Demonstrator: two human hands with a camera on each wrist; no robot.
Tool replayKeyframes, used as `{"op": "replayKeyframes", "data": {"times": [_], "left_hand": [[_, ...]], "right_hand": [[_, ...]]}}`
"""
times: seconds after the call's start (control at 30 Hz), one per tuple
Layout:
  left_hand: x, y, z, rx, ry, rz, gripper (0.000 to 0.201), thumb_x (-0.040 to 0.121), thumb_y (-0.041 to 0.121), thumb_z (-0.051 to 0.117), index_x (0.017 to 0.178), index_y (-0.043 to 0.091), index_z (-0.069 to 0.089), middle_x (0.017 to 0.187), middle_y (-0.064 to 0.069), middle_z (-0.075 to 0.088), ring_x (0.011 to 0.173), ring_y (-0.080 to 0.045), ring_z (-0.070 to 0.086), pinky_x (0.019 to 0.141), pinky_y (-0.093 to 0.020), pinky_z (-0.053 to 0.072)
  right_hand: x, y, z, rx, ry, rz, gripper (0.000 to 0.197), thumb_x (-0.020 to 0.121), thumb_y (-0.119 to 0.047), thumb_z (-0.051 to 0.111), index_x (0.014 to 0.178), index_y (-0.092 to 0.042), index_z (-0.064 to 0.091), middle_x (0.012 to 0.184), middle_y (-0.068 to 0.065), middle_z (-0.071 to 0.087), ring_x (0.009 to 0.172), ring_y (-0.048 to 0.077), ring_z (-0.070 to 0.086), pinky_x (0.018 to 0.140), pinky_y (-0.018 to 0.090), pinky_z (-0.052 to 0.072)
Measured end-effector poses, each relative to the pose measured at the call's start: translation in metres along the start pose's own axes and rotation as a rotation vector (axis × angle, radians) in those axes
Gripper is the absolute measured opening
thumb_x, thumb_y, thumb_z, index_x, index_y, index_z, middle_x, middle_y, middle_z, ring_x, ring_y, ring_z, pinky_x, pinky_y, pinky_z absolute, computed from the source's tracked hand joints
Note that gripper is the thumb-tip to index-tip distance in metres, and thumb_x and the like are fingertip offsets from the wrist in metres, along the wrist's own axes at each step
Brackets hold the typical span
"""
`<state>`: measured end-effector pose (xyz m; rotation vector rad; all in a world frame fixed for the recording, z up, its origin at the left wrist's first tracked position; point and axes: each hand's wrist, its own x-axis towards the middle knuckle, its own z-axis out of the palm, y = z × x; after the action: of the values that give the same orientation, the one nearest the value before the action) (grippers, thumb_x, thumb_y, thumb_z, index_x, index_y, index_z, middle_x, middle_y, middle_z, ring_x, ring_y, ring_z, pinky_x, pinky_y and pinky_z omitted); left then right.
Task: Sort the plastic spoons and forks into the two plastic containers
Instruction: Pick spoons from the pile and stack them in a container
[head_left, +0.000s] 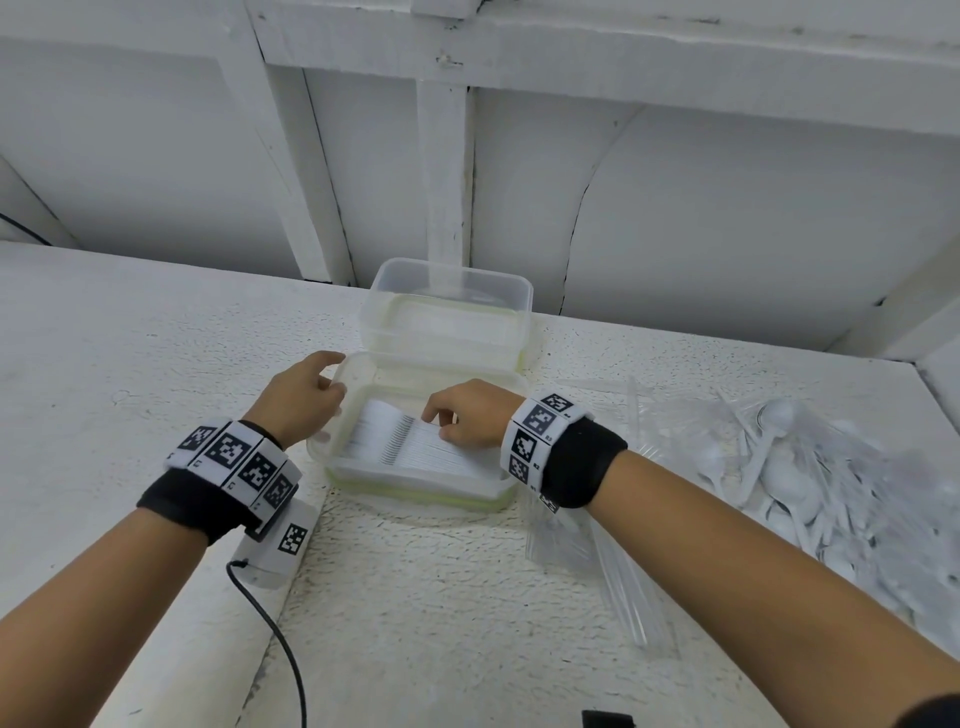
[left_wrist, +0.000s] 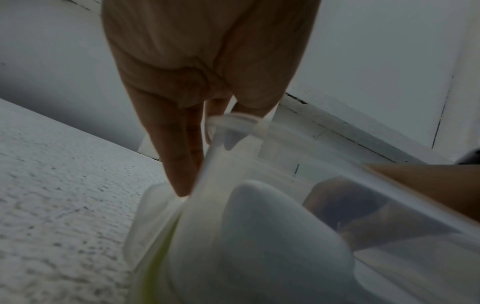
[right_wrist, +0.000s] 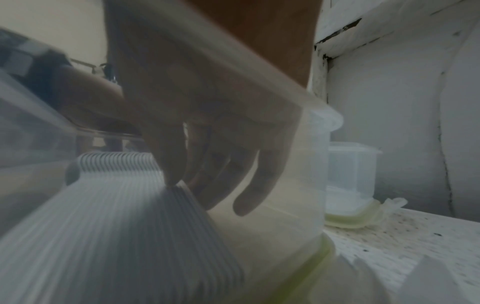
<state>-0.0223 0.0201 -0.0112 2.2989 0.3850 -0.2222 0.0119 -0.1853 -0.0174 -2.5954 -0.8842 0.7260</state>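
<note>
Pressing down on a nested row of white cutlery, the fingers of the right hand are curled, their tips on the handle ends inside the near container. Whether they pinch one piece or only steady the row cannot be told. The left hand grips that container's left rim, thumb over the edge and fingers straight down the outer wall. The row lies with its long axis running left to right across the container, heads toward the left hand, handles under the right.

A far container stands directly behind the near one, touching or nearly so. Its contents are not discernible.

Loose spoons lie heaped on the bench, well to the right of the right wrist. In my judgement the right hand is the nearer one for the next pick-up.

Hard to make out: whether the nested pieces are spoons or forks, since the translucent wall blurs both wrist views. No fork is positively identifiable in the heap. Clear wrapping lies beside the right forearm.
</note>
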Motion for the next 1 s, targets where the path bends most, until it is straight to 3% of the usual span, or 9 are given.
{"op": "replayKeyframes", "data": {"times": [0.13, 0.2, 0.33, 0.5, 0.7, 0.8, 0.87, 1.0], "left_hand": [[-0.002, 0.002, -0.003, 0.044, -0.008, 0.0, 0.043, 0.094, 0.017, 0.046, 0.137, 0.018, 0.041, 0.099, -0.008, 0.066, 0.095, -0.025, 0.062, 0.082, -0.045, 0.054], [-0.004, 0.004, -0.004, 0.089, 0.002, 0.007, 0.043, 0.095, 0.019, 0.046, 0.137, 0.016, 0.041, 0.105, -0.008, 0.065, 0.097, -0.024, 0.059, 0.088, -0.041, 0.049], [-0.013, 0.007, -0.006, 0.16, 0.04, 0.022, 0.041, 0.097, 0.023, 0.044, 0.137, 0.013, 0.042, 0.121, -0.01, 0.06, 0.11, -0.025, 0.052, 0.088, -0.031, 0.037], [-0.032, 0.011, -0.006, 0.202, 0.131, 0.091, 0.038, 0.096, 0.023, 0.046, 0.132, 0.012, 0.048, 0.127, -0.013, 0.056, 0.117, -0.027, 0.05, 0.092, -0.033, 0.037], [-0.062, 0.04, 0.013, 0.19, 0.27, 0.416, 0.028, 0.094, 0.014, 0.048, 0.12, 0.009, 0.059, 0.122, -0.011, 0.058, 0.117, -0.023, 0.049, 0.091, -0.022, 0.03], [-0.081, 0.061, 0.038, 0.172, 0.275, 0.626, 0.022, 0.093, 0.011, 0.051, 0.111, 0.008, 0.064, 0.112, -0.008, 0.061, 0.107, -0.022, 0.054, 0.088, -0.021, 0.032], [-0.094, 0.074, 0.061, 0.163, 0.193, 0.745, 0.022, 0.093, 0.017, 0.05, 0.107, 0.008, 0.065, 0.105, -0.006, 0.062, 0.099, -0.018, 0.055, 0.085, -0.019, 0.033], [-0.115, 0.092, 0.112, 0.208, -0.094, 0.928, 0.044, 0.089, 0.038, 0.034, 0.105, 0.012, 0.066, 0.102, -0.002, 0.061, 0.094, -0.01, 0.051, 0.085, -0.019, 0.035]], "right_hand": [[-0.001, 0.0, 0.001, -0.004, 0.0, 0.02, 0.038, 0.095, -0.014, 0.048, 0.133, -0.011, 0.048, 0.12, 0.006, 0.06, 0.113, 0.021, 0.052, 0.092, 0.027, 0.038], [-0.001, 0.0, 0.002, -0.02, -0.003, 0.028, 0.039, 0.095, -0.016, 0.048, 0.134, -0.012, 0.046, 0.122, 0.006, 0.059, 0.115, 0.021, 0.051, 0.093, 0.027, 0.038], [-0.003, -0.001, 0.002, -0.065, -0.005, 0.036, 0.041, 0.096, -0.02, 0.047, 0.136, -0.014, 0.044, 0.126, 0.007, 0.057, 0.116, 0.023, 0.051, 0.096, 0.032, 0.041], [-0.014, -0.002, -0.003, -0.152, 0.027, 0.019, 0.042, 0.096, -0.022, 0.046, 0.137, -0.013, 0.043, 0.131, 0.009, 0.052, 0.121, 0.024, 0.047, 0.096, 0.031, 0.036], [-0.07, 0.007, -0.027, -0.082, 0.208, -0.011, 0.04, 0.095, -0.026, 0.05, 0.134, -0.016, 0.048, 0.127, 0.007, 0.052, 0.117, 0.02, 0.049, 0.099, 0.031, 0.038], [-0.117, 0.024, -0.033, -0.044, 0.293, 0.021, 0.038, 0.095, -0.028, 0.05, 0.131, -0.017, 0.051, 0.124, 0.003, 0.055, 0.115, 0.016, 0.051, 0.097, 0.026, 0.036], [-0.15, 0.039, -0.031, -0.019, 0.338, 0.076, 0.036, 0.095, -0.03, 0.05, 0.129, -0.018, 0.053, 0.12, 0.002, 0.058, 0.111, 0.014, 0.053, 0.094, 0.023, 0.036], [-0.213, 0.07, -0.012, 0.056, 0.389, 0.219, 0.034, 0.094, -0.027, 0.054, 0.126, -0.017, 0.057, 0.112, 0.002, 0.062, 0.102, 0.012, 0.057, 0.087, 0.017, 0.037]]}}
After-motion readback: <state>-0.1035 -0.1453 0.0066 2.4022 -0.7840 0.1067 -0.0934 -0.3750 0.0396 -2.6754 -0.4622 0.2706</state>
